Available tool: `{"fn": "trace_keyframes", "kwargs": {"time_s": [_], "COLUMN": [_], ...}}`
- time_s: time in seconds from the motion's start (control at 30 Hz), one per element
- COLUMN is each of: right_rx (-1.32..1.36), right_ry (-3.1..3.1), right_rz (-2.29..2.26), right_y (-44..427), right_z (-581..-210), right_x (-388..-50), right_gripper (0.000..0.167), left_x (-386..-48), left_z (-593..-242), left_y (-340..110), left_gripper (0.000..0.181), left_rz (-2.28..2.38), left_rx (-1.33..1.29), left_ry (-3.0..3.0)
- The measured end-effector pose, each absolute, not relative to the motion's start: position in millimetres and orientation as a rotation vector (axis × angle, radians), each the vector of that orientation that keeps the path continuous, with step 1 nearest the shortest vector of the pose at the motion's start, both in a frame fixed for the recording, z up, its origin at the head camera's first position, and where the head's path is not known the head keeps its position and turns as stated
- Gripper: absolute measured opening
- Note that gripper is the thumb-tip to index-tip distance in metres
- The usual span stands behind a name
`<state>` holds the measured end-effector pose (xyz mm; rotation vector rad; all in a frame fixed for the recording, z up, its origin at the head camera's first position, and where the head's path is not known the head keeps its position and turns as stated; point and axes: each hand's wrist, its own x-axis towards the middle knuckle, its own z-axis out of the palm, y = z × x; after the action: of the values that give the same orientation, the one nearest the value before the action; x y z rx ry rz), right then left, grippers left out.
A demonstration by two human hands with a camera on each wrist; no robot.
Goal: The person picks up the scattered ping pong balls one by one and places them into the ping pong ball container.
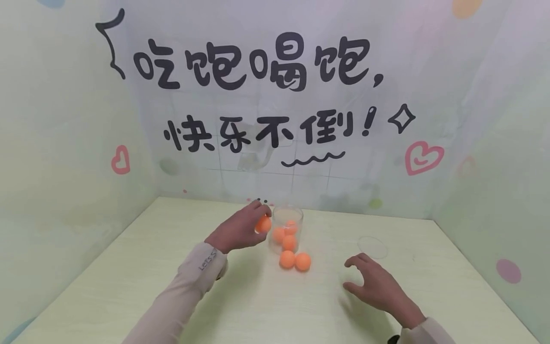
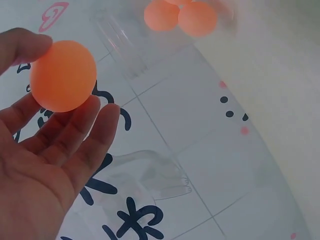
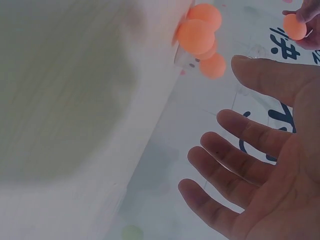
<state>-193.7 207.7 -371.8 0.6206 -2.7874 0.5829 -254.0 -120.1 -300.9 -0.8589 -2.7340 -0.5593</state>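
My left hand (image 1: 242, 227) pinches an orange ping-pong ball (image 2: 63, 76) between thumb and fingertips, just left of a clear round container (image 1: 287, 212). Inside that container, seen through its wall, are three more orange balls (image 1: 289, 242). Two loose balls on the table, a left one (image 1: 287, 259) and a right one (image 1: 303, 262), lie side by side in front of it. To the right, my right hand (image 1: 378, 286) hovers over the table with fingers spread and thumb apart. Nothing lies in its palm (image 3: 280, 205).
A thin clear disc or ring (image 1: 373, 247) lies flat on the pale table (image 1: 215, 306), beyond the right hand. Printed sheets with dark lettering and hearts form the back wall (image 1: 266, 186) and the sides around the table.
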Motion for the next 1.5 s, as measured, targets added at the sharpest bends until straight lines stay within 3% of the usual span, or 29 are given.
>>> {"fn": "trace_keyframes", "kwargs": {"time_s": [0.97,1.5], "right_rx": [0.595,0.56], "right_ry": [-2.786,-2.816], "right_rz": [0.586,0.603], "right_y": [211,215], "right_z": [-375,-376], "right_x": [-191,-190], "right_gripper": [0.032,0.033], "left_x": [-321,-324], "left_z": [-294,-299], "left_y": [-86,-74], "left_gripper": [0.029,0.027], "left_rz": [-0.628,-0.618], "left_rx": [-0.794,-0.812], "left_ry": [-2.763,-2.799]}}
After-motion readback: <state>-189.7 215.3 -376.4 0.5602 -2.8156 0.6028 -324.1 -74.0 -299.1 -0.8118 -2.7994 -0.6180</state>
